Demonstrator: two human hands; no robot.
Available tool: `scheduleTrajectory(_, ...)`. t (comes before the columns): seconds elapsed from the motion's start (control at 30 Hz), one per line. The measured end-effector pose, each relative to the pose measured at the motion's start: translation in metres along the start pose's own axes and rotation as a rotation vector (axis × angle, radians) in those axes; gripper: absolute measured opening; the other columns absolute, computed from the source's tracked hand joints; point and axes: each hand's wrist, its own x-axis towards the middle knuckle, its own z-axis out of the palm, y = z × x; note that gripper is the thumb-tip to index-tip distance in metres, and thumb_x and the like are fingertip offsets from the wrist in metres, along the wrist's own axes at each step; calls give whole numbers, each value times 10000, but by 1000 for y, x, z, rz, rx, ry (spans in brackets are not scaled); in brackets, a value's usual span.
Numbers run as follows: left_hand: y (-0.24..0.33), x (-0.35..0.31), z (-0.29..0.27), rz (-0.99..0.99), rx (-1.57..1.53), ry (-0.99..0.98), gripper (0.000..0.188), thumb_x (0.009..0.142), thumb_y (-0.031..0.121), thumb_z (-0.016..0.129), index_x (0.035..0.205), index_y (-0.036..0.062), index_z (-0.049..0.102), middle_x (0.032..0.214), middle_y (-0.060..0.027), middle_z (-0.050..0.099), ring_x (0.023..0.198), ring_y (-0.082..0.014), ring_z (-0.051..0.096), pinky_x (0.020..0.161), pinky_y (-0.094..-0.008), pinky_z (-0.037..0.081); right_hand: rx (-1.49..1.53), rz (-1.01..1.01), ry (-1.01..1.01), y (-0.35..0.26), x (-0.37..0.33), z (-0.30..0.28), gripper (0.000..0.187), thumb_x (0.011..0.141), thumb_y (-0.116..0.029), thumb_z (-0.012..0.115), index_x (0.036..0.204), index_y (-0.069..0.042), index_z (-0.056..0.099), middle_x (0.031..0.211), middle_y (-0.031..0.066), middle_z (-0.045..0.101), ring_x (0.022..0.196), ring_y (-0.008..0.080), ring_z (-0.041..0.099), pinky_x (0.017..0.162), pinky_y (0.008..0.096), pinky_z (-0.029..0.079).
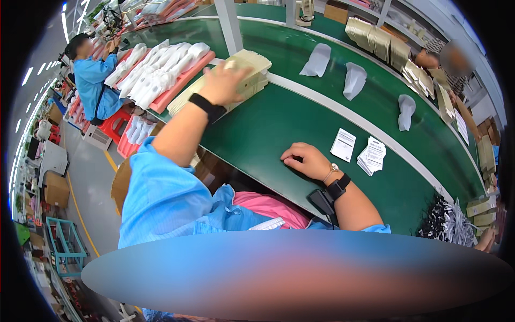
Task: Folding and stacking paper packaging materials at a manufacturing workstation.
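My left hand (228,85) is over a stack of flat cream-coloured cartons (258,64) at the table's upper left. Its fingers are spread and slightly blurred; whether they touch the top carton is hard to tell. My right hand (307,161) rests on the green tabletop (257,137) near the front edge. Its fingers are curled in, and nothing shows in them. To its right lie a small group of printed white leaflets (343,145) and a fanned pile of similar leaflets (371,156).
White-wrapped items (161,70) fill a pink tray at left. Three wrapped pieces, one of them a pouch (316,59), lie on the green conveyor beyond a pale rail. Black and silver ties (450,222) are bunched at right. Co-workers are at left and far right.
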Motion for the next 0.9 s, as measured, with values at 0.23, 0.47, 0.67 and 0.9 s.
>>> scheduleTrajectory(0.23,-88,16,46,-178,-390,-261,1077,549,458,800,1445,204,259,1251,-287,477,1182,-444,474,965,-488,413,-14,-45,2,2,1,3,91,833,-121,636,898,-65,669,805,66,601,778,222,580,702,319,471)
scheduleTrajectory(0.47,-64,16,9,-161,-400,-275,1132,505,402,831,1442,170,240,1167,-287,535,1092,-421,540,924,-461,444,-81,-61,21,0,0,7,93,827,-115,651,903,-65,672,795,66,592,747,206,575,666,304,465)
scheduleTrajectory(0.67,-15,-40,-44,105,-336,-89,1011,573,266,829,1421,167,286,1118,-243,560,1079,-398,526,928,-447,430,-105,-35,14,-3,-1,5,93,822,-110,654,903,-67,672,797,72,590,749,204,575,654,304,465)
scheduleTrajectory(0.9,-10,-56,-35,63,-1137,495,1017,601,145,843,1424,117,246,1188,-165,529,1126,-287,523,939,-380,439,-111,-22,-12,-2,1,1,104,810,-101,634,905,-66,658,859,87,604,847,268,577,756,353,476)
